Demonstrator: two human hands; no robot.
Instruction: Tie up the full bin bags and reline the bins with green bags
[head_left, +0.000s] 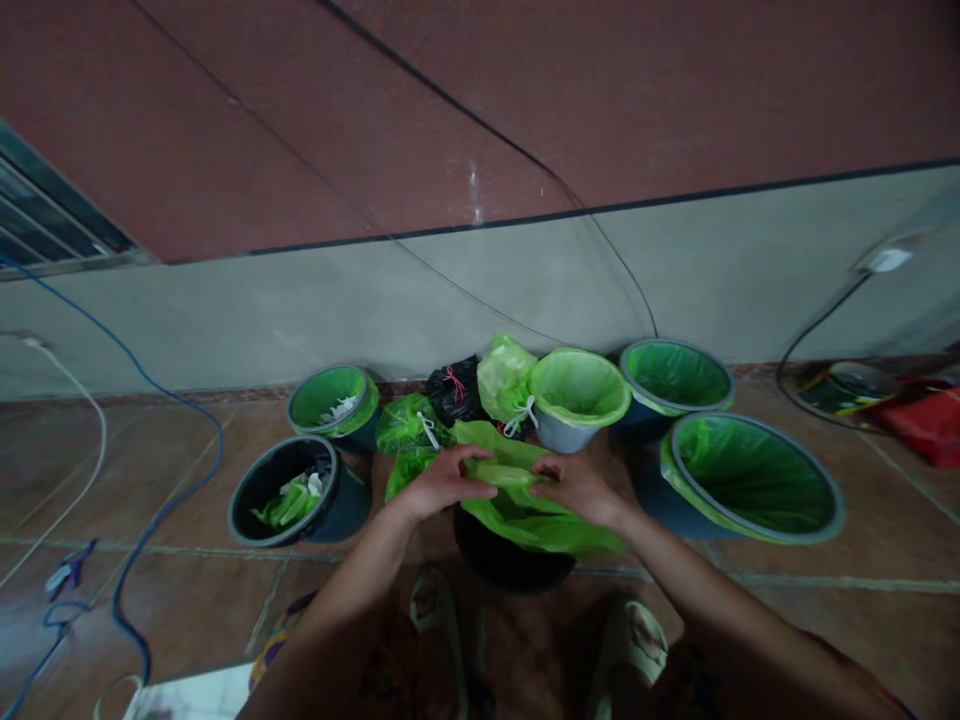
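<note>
Between my two hands is a green plastic bin bag (517, 490), partly spread out over a dark bin (517, 568) that stands just in front of my feet. My left hand (450, 478) grips the bag at its left side, fingers curled on the plastic. From the right, my right hand (574, 485) pinches the same bag, with a folded strip of it stretched between the hands. Much of the dark bin is hidden beneath the bag and my arms.
Lined bins stand at right, including a large one (754, 480), and a white one (577, 400) near the wall. Left are two bins with litter, one dark (300, 495). Tied bags (454, 390) sit between. A blue cable (161, 515) crosses the tiled floor.
</note>
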